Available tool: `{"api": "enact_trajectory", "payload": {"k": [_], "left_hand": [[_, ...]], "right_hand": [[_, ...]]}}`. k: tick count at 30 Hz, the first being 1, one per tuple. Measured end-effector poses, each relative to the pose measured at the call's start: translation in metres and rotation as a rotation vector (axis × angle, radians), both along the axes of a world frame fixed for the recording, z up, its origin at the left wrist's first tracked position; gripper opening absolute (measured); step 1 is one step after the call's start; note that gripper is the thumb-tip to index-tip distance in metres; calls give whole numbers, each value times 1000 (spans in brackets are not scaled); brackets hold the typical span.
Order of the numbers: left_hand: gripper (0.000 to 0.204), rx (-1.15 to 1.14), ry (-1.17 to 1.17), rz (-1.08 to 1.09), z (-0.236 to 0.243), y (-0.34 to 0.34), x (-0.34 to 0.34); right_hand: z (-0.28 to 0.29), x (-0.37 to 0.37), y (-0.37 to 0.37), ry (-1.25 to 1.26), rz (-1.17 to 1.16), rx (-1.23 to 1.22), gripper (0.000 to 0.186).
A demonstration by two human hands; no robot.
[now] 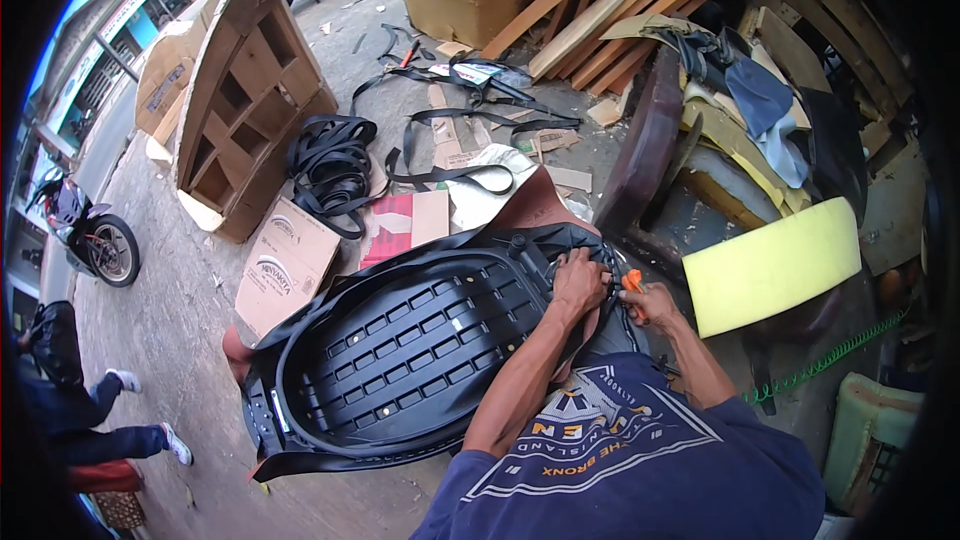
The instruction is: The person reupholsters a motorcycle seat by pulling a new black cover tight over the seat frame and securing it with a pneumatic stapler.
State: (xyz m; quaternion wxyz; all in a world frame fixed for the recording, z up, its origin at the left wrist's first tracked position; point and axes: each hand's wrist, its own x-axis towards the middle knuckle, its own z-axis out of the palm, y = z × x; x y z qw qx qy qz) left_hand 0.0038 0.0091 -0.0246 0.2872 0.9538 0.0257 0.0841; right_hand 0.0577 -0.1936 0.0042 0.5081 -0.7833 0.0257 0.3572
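An upturned motorcycle seat with a black ribbed plastic base lies in front of me. A cover, black with a reddish-brown side, spreads out around its rim. At the seat's right end, my left hand bears down with bent fingers on the bunched dark cover edge. Just right of it, my right hand is closed around an orange-handled tool. The tool's working end is hidden among the dark folds, so its kind cannot be made out.
Cardboard pieces and coiled black strapping lie beyond the seat. A wooden frame stands far left. Yellow foam is at right, near a green coiled hose. Timber planks lean behind. A person's legs show at left.
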Motion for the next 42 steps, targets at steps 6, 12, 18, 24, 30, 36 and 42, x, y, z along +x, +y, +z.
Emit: {"api": "enact_trajectory", "payload": {"k": [6,12,18,24,30,36,42], "left_hand": [[31,-8,48,-20,22,2,0],[26,-46,8,-13,14,0,0],[27,-21,13,-15,11,-8,0],[27,-3,50,-19,15,2,-2],[26,-7,29,-17,18,-1,3],[27,-26,42,-33,16,-3,1],[27,-13,51,-18,8,0,2]], "right_hand": [[-17,-3,1,-295,-121,-212,33],[45,-4,28,-807,551,-859,28],[23,-13,42,-831,529,-1083,32],[31,6,11,-584,498,-717,36],[6,-8,6,-586,273,-568,35],[27,-20,28,-914,567,-967,31],[21,-4,27,-953,547,-926,33]]}}
